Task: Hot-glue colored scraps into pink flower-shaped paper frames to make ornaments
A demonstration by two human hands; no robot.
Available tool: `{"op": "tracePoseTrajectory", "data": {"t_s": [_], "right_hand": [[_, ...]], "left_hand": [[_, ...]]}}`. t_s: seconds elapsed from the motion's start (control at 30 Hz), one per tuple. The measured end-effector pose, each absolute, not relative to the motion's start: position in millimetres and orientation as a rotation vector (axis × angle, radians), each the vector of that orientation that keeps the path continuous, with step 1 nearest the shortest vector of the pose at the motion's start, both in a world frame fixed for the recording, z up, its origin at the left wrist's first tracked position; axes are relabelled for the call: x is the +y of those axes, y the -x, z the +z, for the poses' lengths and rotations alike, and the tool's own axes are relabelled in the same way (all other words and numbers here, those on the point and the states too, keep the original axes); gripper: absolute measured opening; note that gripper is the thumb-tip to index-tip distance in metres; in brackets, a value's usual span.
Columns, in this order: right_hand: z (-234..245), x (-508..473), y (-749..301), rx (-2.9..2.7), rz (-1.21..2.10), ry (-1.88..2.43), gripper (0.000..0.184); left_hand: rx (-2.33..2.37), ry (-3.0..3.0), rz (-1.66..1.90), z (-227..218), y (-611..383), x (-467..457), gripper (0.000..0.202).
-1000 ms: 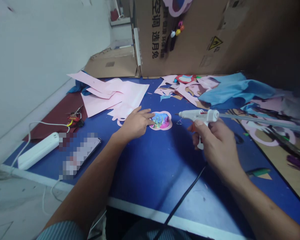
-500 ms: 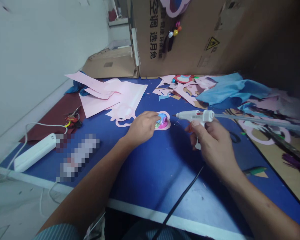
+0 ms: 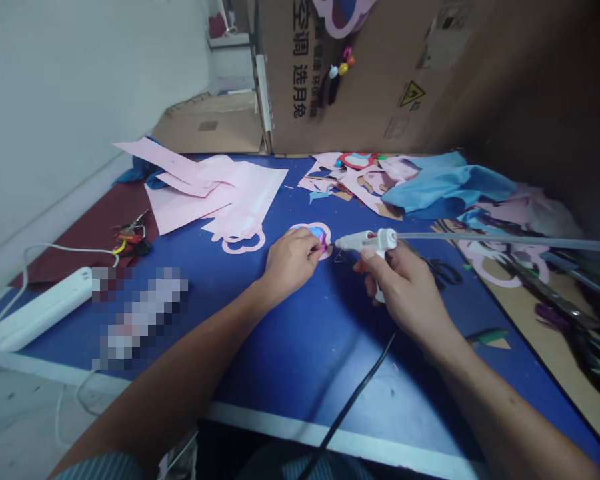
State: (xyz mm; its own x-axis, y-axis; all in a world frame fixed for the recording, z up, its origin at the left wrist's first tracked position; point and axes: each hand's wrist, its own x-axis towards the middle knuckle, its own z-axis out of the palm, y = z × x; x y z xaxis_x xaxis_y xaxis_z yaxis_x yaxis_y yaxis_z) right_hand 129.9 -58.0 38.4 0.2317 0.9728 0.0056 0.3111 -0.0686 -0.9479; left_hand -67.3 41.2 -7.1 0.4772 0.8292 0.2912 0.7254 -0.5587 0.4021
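A small pink-edged cut-out [image 3: 311, 228] with blue and magenta shapes inside lies on the blue tabletop [image 3: 300, 347]. My left hand [image 3: 294, 260] covers its near side, thumb and fingertips pinched at the coloured part; what lies under the fingers is hidden. Wrapped round the grip of a white hot glue gun [image 3: 363, 241] is my right hand [image 3: 405, 277]. The gun's nozzle points left and is at the cut-out's right edge; whether it touches I cannot tell. A long clear glue stick [image 3: 505, 240] sticks out of the gun's back.
Pink sheets [image 3: 190, 193] and a pink ring shape [image 3: 244, 248] lie to the left, near keys [image 3: 133, 237] and a white power strip [image 3: 45, 310]. Pink scraps and blue cloth [image 3: 445, 187] sit at the back right, scissors [image 3: 570, 310] at the right. A cardboard box [image 3: 365, 107] stands behind.
The glue gun has moved left, its nozzle now close to the cut-out. My left hand has shifted over the cut-out, its fingertips nearer the right side. The view has turned slightly.
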Motion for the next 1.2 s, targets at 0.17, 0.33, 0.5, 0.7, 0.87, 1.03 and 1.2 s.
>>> {"op": "tracePoseTrajectory", "data": {"t_s": [0.17, 0.33, 0.5, 0.7, 0.87, 1.03, 1.2], "right_hand": [[39, -58, -132, -1.220, 0.875, 1.547, 0.046], [37, -58, -131, -1.214, 0.876, 1.540, 0.044], [36, -58, -131, -1.216, 0.882, 1.550, 0.042], [37, -58, -131, -1.219, 0.907, 1.579, 0.041], [37, -58, -132, -1.224, 0.917, 1.576, 0.043], [37, -58, -132, -1.257, 0.918, 1.585, 0.043], [37, -58, -130, -1.233, 0.941, 1.581, 0.043]], "left_hand": [[1.412, -2.460, 0.714, -6, 63, 40, 0.015], [1.502, -2.441, 0.717, -4, 57, 41, 0.020], [1.530, -2.457, 0.704, -5, 55, 42, 0.019], [1.528, -2.465, 0.693, -4, 56, 41, 0.013], [1.466, -2.439, 0.707, -6, 60, 44, 0.018], [1.418, -2.410, 0.751, -13, 63, 48, 0.021], [1.401, -2.419, 0.738, -13, 64, 48, 0.020]]}}
